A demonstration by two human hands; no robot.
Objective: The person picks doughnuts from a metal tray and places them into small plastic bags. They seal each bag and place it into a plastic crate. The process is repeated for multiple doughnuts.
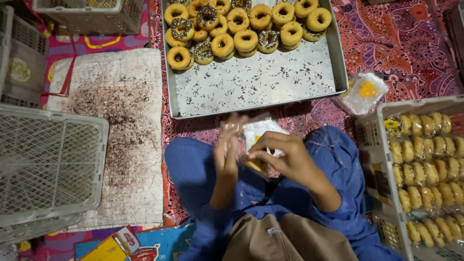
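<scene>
Head view looks straight down on you sitting on a patterned red cloth, with both your hands raised over your lap. Your left hand is blurred, its fingers upright and close together against one side of a clear plastic bag; your right hand has its fingers curled and pinched on the other side of that bag, and something yellowish shows inside it under your right thumb, too blurred to tell more. The bag sits between your hands, just in front of the near edge of a metal tray. On that tray, the doughnuts are crowded along the far side, some dusted with dark sprinkles, and the near half is bare metal strewn with loose sprinkles, so the open room lies between the tray's near rim and the pile. To your right, a grey plastic crate holds rows of bagged doughnuts, its near corner close to your right elbow; a small stack of empty bags lies between the crate and the tray's corner. To your left, a white cloth stained with dark crumbs lies flat, and an overturned grey crate overlaps its left edge. Another grey crate stands at the far left corner.
</scene>
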